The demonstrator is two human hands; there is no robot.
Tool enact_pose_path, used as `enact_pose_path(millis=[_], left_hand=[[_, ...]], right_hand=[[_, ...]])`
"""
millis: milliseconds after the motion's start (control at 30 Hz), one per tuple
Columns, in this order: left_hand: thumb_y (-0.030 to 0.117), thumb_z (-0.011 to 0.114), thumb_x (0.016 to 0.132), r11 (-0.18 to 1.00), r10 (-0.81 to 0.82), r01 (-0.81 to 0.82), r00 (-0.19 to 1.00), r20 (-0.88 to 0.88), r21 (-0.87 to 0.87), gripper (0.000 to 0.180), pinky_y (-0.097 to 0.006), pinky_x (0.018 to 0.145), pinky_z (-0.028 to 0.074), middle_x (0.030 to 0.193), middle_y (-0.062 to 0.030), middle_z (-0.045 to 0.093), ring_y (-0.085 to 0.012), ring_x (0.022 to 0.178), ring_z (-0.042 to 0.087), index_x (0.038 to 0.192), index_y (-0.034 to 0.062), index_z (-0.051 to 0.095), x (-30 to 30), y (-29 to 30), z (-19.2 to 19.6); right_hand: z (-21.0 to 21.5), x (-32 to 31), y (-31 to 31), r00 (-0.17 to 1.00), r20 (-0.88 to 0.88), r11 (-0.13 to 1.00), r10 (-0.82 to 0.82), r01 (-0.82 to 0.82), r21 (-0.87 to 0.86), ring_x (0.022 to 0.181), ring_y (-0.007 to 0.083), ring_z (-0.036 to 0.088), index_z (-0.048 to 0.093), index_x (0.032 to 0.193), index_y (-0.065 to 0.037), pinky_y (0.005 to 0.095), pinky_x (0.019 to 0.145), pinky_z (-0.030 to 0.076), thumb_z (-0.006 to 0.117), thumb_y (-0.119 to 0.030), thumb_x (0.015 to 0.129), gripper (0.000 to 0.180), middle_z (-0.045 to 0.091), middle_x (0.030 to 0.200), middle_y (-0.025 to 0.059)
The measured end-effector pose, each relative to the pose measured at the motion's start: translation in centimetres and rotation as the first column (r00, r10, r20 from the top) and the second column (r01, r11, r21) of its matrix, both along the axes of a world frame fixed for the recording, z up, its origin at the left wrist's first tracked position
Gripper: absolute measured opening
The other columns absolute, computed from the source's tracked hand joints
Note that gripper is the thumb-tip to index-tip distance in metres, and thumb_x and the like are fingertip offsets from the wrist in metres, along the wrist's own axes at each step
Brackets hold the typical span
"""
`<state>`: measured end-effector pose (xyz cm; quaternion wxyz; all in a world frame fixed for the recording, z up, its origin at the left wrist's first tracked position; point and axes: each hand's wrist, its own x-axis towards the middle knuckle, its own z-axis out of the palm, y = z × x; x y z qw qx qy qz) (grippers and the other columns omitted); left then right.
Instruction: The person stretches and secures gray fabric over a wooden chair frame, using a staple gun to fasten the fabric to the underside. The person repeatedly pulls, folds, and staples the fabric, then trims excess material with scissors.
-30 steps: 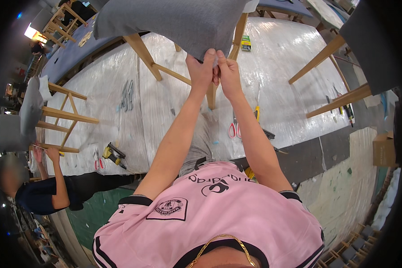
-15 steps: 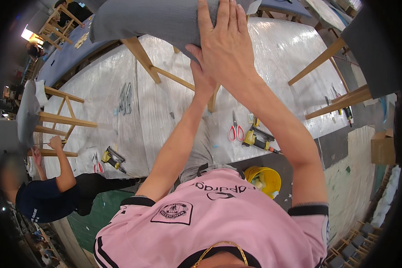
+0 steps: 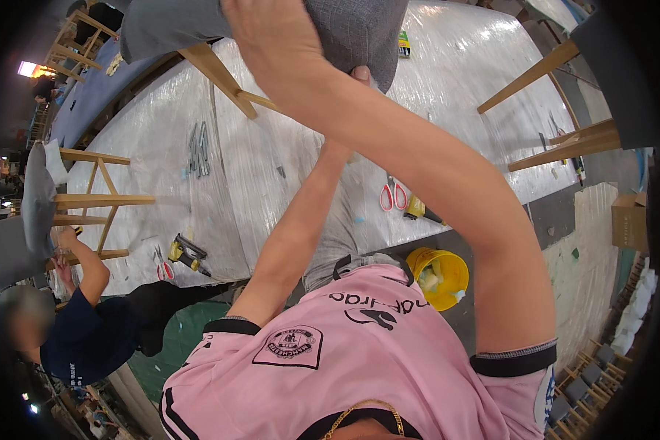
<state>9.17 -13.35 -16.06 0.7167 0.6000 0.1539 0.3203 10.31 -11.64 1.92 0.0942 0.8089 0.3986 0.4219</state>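
Note:
A grey upholstered chair [image 3: 348, 37] with wooden legs stands before me at the top of the view, partly cut off by the upper edge. My right hand [image 3: 271, 29] lies across its grey fabric, the back of the hand toward me; the fingers run out of the picture. Behind my right forearm, my left hand [image 3: 361, 73] holds the chair's lower corner, with one fingertip pressed against the cloth. The rest of that hand is hidden. Red-handled scissors [image 3: 392, 196] lie below my right forearm, next to a yellow-and-black staple gun [image 3: 418, 209] that the forearm partly covers.
Plastic film covers the worktable [image 3: 249, 169], which carries several grey metal rods [image 3: 198, 150], another staple gun [image 3: 187, 253] and more scissors [image 3: 163, 268]. A yellow bucket [image 3: 447, 282] is by my right side. At left a co-worker [image 3: 88, 323] handles another chair [image 3: 95, 199]; a grey chair [image 3: 616, 81] stands right.
My right hand has slid left across the grey fabric, its forearm now crossing over my left one. My left hand has shifted slightly right and up, to the chair's corner.

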Motion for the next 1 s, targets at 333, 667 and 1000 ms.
enact_pose_path(millis=[333,667,1000], left_hand=[[0.042,0.079,0.087,0.996,0.035,-0.062,0.927,0.372,0.059,0.06,-0.038,0.09,0.049,0.109,-0.0144,0.069,-0.0197,0.101,0.064,0.114,-0.0082,0.061,2.7,-1.0,4.1],[0.046,0.076,0.089,0.942,0.223,-0.301,0.891,0.396,0.147,0.064,-0.04,0.089,0.049,0.111,-0.018,0.066,-0.027,0.102,0.063,0.116,-0.0082,0.058,3.1,-0.1,1.5],[0.042,0.073,0.092,0.95,0.203,-0.241,0.96,0.191,0.201,0.06,-0.04,0.094,0.046,0.119,-0.015,0.062,-0.0222,0.105,0.06,0.125,-0.0028,0.052,2.0,-0.4,0.3]], right_hand=[[7.3,6.4,-4.8,0.556,-0.132,0.487,0.821,-0.561,0.669,0.13,0.0289,0.057,0.069,0.123,-0.002,0.0428,0.111,0.043,0.054,-0.024,0.1,0.036,0.066,0.134,0.0162],[-0.9,16.7,-4.3,0.41,-0.115,0.222,0.905,-0.223,0.949,0.111,0.027,0.064,0.08,0.098,-0.001,0.0402,0.115,0.034,0.035,-0.034,0.112,0.057,0.078,0.101,0.0116],[-2.9,-0.5,-1.3,0.468,-0.079,0.375,0.88,-0.583,0.72,0.086,0.0231,0.073,0.077,0.091,-0.013,0.0384,0.075,0.057,0.078,-0.03,0.084,0.018,0.075,0.088,0.0023]])
